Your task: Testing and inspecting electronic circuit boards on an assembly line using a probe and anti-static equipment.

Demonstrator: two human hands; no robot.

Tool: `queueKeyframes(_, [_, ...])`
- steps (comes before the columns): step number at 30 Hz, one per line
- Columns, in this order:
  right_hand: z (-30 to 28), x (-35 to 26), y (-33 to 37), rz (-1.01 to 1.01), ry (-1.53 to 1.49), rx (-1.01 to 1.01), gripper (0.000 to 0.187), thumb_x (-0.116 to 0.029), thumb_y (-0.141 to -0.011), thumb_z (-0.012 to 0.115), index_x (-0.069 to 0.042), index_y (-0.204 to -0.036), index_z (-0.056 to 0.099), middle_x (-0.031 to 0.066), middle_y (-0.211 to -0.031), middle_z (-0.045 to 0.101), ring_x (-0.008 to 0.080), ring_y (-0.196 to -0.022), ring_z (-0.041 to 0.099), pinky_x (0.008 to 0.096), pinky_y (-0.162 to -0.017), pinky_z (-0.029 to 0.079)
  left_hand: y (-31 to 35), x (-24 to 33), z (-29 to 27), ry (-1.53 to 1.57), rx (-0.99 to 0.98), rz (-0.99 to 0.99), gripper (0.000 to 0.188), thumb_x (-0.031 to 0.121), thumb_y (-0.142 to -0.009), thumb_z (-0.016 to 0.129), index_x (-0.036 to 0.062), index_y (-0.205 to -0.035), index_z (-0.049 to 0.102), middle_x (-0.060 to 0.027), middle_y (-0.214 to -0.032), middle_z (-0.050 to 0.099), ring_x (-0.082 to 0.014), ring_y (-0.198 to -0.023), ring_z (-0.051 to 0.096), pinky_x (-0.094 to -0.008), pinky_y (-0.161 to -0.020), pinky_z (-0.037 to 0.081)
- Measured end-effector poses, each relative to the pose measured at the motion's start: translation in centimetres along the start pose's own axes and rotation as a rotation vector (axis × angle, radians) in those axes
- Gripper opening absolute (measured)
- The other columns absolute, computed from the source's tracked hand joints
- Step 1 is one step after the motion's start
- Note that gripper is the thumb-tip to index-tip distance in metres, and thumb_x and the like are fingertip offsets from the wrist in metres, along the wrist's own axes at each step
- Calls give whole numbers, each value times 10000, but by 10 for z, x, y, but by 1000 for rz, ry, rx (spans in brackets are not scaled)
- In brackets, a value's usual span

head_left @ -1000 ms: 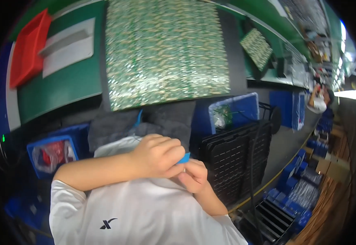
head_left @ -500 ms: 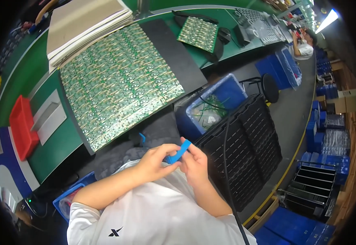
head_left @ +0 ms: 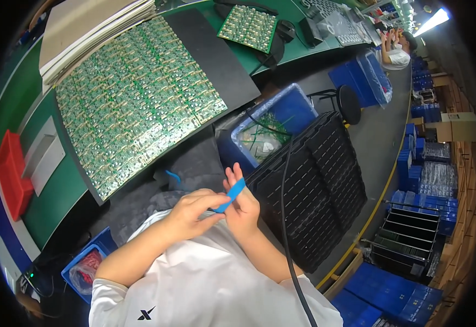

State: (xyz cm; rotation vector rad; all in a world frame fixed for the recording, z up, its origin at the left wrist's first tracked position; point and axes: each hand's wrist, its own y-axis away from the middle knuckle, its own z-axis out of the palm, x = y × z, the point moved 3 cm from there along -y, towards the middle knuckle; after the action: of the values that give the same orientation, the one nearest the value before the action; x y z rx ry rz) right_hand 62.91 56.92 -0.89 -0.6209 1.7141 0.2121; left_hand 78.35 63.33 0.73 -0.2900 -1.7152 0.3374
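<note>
A narrow blue strip [head_left: 233, 194] is stretched between my two hands, in front of my white shirt. My left hand [head_left: 194, 213] is closed, pinching the strip's lower end between thumb and fingers. My right hand [head_left: 242, 210] has its fingers stretched upward and apart, and the strip lies across them. Whether the strip loops round a finger there, I cannot tell. A second, smaller blue piece [head_left: 173, 175] rests on dark grey fabric [head_left: 191, 166] beyond my left hand.
Green circuit board panels [head_left: 140, 92] cover a black mat on the green bench. A red tray [head_left: 11, 174] sits at left. To the right are a blue bin [head_left: 298, 103] with green scraps, a black ribbed crate [head_left: 314, 191] and a hanging cable [head_left: 284, 218]. Another person [head_left: 396, 54] works far off.
The fingers of my right hand have straightened upward, with the strip now lying across them. My left hand keeps its pinch. The whole view has shifted slightly.
</note>
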Motion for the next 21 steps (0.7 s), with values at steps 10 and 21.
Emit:
queueKeyframes(10, [16, 6, 10, -73, 246, -303, 473, -185, -1064, 373, -5, -1482, 501, 283, -1618, 301, 496, -1522, 203, 513, -1226, 223, 36, -16, 12, 440, 160, -254, 582, -112, -839, 744, 35, -1350, 508, -111, -1020, 690, -211, -1010, 677, -349, -931, 528])
queueKeyframes(21, [13, 12, 41, 630, -131, -569, 336, -129, -1039, 442, -46, -1305, 631, 172, -1269, 682, 286, -1205, 649, 377, -1015, 486, 35, -5, 18, 631, 102, -358, 700, -91, -894, 650, 28, -1519, 357, -58, -1069, 695, -207, -1220, 542, -384, -1140, 320])
